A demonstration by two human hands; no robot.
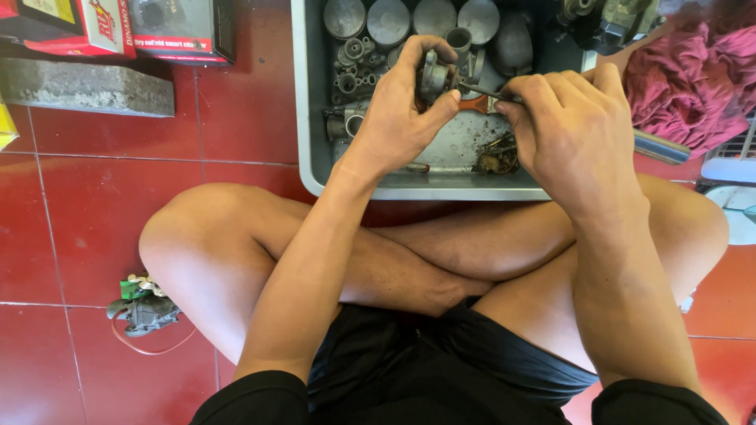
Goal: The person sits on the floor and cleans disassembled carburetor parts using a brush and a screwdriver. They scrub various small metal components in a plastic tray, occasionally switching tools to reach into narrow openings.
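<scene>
My left hand [398, 110] is closed around a small grey metal engine part [435, 77], held up over a grey metal tray [309, 94]. My right hand [571, 126] grips a screwdriver with an orange handle [478, 103]; its thin shaft points left into the metal part. Both hands hover above the tray's near half, over my crossed legs. Most of the screwdriver handle is hidden inside my right fist.
The tray holds round metal caps [388, 20], small cylinders and dirty brass bits [494, 160]. A magenta cloth [693, 79] lies at the right, a metal tube [660, 146] beside it. A small engine part with a red wire [146, 308] lies on the red tiled floor. Red boxes [118, 27] and a concrete block [83, 86] sit at top left.
</scene>
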